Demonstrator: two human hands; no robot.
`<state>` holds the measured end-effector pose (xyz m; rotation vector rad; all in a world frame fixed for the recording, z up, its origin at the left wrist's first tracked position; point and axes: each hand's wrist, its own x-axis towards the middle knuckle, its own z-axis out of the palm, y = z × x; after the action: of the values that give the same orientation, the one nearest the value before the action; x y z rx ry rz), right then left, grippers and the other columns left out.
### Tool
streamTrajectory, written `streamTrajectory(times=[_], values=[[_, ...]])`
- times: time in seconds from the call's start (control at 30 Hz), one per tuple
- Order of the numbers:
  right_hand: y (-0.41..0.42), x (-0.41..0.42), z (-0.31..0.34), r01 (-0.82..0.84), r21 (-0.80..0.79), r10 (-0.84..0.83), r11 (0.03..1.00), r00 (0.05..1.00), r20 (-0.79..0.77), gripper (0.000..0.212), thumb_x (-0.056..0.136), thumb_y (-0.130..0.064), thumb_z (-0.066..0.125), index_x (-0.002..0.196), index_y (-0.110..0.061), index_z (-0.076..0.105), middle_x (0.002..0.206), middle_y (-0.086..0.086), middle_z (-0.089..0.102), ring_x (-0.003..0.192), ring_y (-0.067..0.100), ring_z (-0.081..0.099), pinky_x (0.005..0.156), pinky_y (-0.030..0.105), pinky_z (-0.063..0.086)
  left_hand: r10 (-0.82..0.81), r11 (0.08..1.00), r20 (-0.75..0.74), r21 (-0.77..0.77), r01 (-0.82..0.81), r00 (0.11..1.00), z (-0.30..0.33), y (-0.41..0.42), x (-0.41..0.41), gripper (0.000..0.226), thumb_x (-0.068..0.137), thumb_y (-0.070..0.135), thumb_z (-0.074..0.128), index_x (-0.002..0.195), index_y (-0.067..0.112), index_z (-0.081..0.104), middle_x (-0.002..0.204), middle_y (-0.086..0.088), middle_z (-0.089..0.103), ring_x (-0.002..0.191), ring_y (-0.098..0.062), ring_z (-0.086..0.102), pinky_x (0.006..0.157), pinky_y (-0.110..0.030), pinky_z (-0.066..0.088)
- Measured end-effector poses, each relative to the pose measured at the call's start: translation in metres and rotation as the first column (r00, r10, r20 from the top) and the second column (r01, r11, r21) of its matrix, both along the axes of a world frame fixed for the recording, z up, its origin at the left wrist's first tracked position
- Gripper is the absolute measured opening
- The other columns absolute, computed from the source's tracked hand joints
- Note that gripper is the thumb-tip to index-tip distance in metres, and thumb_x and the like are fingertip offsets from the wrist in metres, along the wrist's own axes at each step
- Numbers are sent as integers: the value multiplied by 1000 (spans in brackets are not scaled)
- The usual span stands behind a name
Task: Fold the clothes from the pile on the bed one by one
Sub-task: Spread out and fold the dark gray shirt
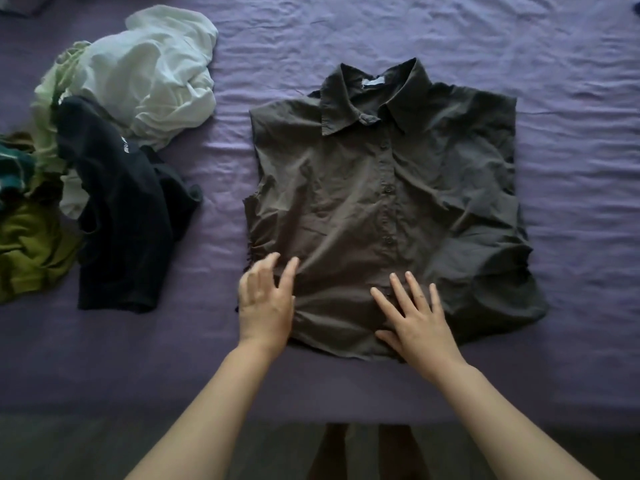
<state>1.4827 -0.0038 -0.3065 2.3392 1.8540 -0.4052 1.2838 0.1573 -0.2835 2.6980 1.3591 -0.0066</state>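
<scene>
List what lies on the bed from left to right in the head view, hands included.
Olive garment → black garment → left hand → right hand. Both hands rest flat on the grey shirt, which spans them; the white garment overlaps the others in order, so it is left out.

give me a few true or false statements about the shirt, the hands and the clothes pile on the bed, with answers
1. The dark grey shirt lies front up with its collar pointing away from the person. True.
2. The left hand grips a bunched sleeve in a fist. False: its fingers are straight and lie flat at the shirt's lower left edge.
3. The right hand rests flat on the shirt near its hem. True.
4. The unfolded pile lies to the right of the shirt. False: it lies to the left.
5. The bed sheet is purple. True.
6. The white garment lies on top of the shirt. False: it is in the pile, apart from the shirt.
</scene>
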Motion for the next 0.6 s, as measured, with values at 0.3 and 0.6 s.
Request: streamTrajectory(times=[0.3,0.6], values=[[-40,69,24,391,263,-389,882,919,-62,48,92,-24,34,139,-13,38,145,20,38,137,32,27,109,48,20,-597,725,37,-401,559,801,3,-80,122,59,97,26,48,150,30,22,160,-2,12,148,-28,4,117,-50,2],[-58,148,1,748,80,-672,659,633,-384,70,91,-8,56,149,-9,16,151,19,28,135,37,33,109,41,27,-594,745,-23,-394,539,804,-4,-80,211,63,98,51,21,151,31,-5,160,2,-8,147,-25,-11,115,-53,-6]])
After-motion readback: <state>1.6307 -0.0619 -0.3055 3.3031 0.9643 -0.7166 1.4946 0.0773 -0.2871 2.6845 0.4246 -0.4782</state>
